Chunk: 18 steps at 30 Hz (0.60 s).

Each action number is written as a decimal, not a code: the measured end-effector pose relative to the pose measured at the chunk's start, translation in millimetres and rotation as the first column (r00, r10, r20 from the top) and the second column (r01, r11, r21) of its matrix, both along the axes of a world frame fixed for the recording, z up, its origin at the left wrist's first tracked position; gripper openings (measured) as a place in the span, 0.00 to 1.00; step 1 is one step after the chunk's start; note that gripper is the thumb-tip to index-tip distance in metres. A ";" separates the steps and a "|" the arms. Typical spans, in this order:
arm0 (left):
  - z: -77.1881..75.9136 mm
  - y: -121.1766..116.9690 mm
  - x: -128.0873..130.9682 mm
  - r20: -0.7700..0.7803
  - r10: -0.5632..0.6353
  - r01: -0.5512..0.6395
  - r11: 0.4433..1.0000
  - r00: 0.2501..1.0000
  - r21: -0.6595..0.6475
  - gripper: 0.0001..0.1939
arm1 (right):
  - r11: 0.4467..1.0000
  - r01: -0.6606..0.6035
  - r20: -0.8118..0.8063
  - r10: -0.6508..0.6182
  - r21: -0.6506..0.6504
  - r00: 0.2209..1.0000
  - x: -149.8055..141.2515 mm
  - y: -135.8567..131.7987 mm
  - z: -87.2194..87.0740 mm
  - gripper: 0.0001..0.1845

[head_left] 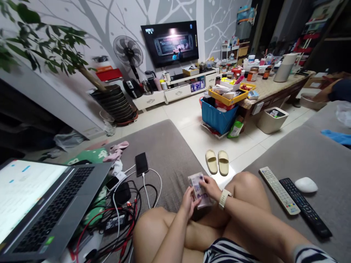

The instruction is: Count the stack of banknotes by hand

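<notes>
A stack of purplish banknotes (196,187) is held above my crossed legs, tilted toward me. My left hand (189,201) grips its left side, with the thumb lying across the lower part of the notes. From the right, my right hand (212,187) closes on the upper part, its thumb on the face of the notes. A pale watch (225,198) is strapped round my right wrist. How many notes are in the stack cannot be seen.
Left of me are a laptop (55,212), a phone (142,164) on a white cable and tangled cords. Two remotes (279,190) and a white mouse (306,185) lie to my right. Beyond the grey sofa (161,146) are slippers (211,162), a blue bin (219,116) and a cluttered table.
</notes>
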<state>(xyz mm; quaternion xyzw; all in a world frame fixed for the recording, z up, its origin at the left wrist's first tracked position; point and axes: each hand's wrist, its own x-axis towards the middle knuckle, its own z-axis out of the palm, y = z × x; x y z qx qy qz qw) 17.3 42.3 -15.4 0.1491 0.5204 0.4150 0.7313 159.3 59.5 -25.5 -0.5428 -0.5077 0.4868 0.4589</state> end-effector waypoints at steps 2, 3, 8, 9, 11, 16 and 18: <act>-7.4 -7.2 6.8 0.029 0.038 -0.036 0.998 0.999 -0.058 0.06 | 0.999 0.021 -0.010 -0.021 -0.030 1.000 -8.5 -9.1 -16.8 0.15; -9.7 -10.1 9.5 0.049 0.047 -0.043 0.996 0.998 -0.074 0.07 | 0.999 0.029 -0.015 -0.030 -0.036 0.999 -11.3 -12.2 -22.8 0.16; -12.4 -17.3 15.4 0.119 0.052 -0.041 0.995 0.992 -0.094 0.12 | 0.997 0.073 -0.041 -0.075 -0.031 0.996 -11.6 -11.7 -35.6 0.21; -13.0 -17.9 15.7 0.126 0.041 -0.030 0.995 0.991 -0.090 0.13 | 0.996 0.080 -0.040 -0.081 -0.028 0.996 -10.6 -10.6 -36.7 0.21; -15.5 -18.8 15.9 0.130 0.024 -0.015 0.997 0.991 -0.070 0.14 | 0.996 0.090 -0.023 -0.091 -0.025 0.996 -9.1 -9.7 -38.9 0.20; -23.9 -20.4 14.2 0.118 0.050 -0.050 0.999 0.992 -0.005 0.09 | 0.994 0.111 0.064 -0.109 -0.024 0.992 -11.1 -17.5 -46.4 0.18; -26.3 -21.6 13.5 0.113 0.060 -0.061 0.998 0.992 0.005 0.08 | 0.994 0.101 0.084 -0.098 -0.037 0.992 -13.9 -21.8 -49.0 0.17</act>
